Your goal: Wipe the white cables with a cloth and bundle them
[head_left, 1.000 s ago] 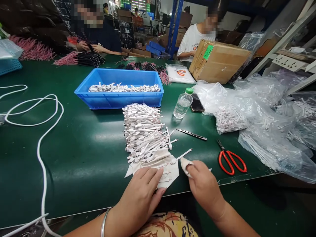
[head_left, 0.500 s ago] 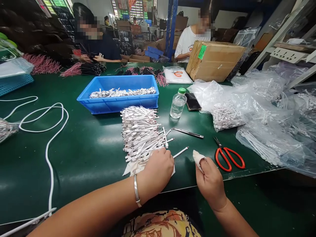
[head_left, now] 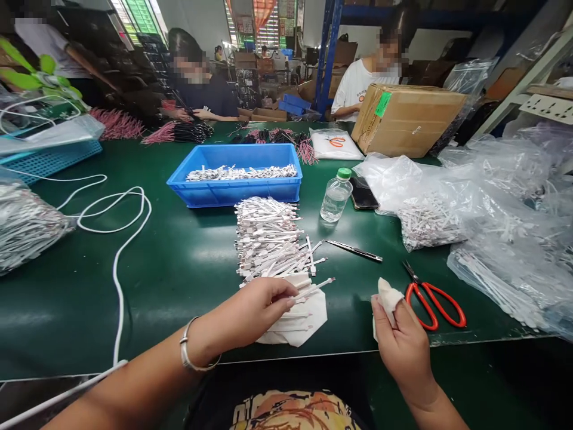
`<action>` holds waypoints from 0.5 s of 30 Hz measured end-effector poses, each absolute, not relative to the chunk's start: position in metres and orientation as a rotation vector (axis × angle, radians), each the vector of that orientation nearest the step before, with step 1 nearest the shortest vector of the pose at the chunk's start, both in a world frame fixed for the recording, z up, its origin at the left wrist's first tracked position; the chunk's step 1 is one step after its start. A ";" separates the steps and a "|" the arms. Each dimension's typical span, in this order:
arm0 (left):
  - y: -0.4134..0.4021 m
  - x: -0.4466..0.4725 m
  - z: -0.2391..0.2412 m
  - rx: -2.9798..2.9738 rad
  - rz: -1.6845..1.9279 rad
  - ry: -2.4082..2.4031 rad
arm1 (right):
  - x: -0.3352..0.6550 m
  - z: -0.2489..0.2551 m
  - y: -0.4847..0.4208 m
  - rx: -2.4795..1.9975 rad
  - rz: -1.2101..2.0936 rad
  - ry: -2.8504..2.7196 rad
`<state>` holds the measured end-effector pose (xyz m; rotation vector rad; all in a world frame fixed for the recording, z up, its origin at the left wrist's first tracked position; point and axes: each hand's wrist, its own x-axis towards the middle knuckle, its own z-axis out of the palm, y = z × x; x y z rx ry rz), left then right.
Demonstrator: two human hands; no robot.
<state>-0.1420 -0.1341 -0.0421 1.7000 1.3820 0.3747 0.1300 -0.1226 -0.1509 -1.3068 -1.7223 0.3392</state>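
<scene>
My left hand (head_left: 259,307) is closed, thumb and fingers pinching the end of a short white cable (head_left: 317,289) that points to the right. Under it lies a white cloth (head_left: 308,334) with a few more short cables on it. Just beyond spreads a thick pile of short white cables (head_left: 268,239) with flat connectors. My right hand (head_left: 405,343) grips a small crumpled white cloth (head_left: 388,295), which wraps about its fingertips. Close by that hand lie scissors (head_left: 434,301) with red handles. A slim metal craft knife (head_left: 353,249) rests farther back.
A blue bin (head_left: 233,194) holding white cables stands behind the pile. A green-capped bottle (head_left: 336,197) and a phone (head_left: 363,194) are to its right. Plastic bags (head_left: 505,221) crowd the right side. A long white cord (head_left: 119,275) loops at left. Two people sit across the table.
My left hand has shifted left and turned, uncovering the cloth and cables beneath it. My right hand has moved slightly right with its cloth. The view has swung left.
</scene>
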 end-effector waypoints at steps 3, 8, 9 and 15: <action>-0.149 -0.160 -0.043 1.561 0.447 1.373 | 0.126 -0.149 -0.126 -1.339 0.407 -1.665; -0.164 -0.180 -0.054 1.456 0.521 1.376 | 0.098 -0.135 -0.136 -1.350 0.716 -1.657; -0.166 -0.183 -0.056 1.441 0.528 1.365 | 0.091 -0.133 -0.138 -1.336 0.803 -1.667; -0.170 -0.198 -0.068 1.399 0.593 1.274 | 0.058 -0.136 -0.140 -1.128 1.158 -1.729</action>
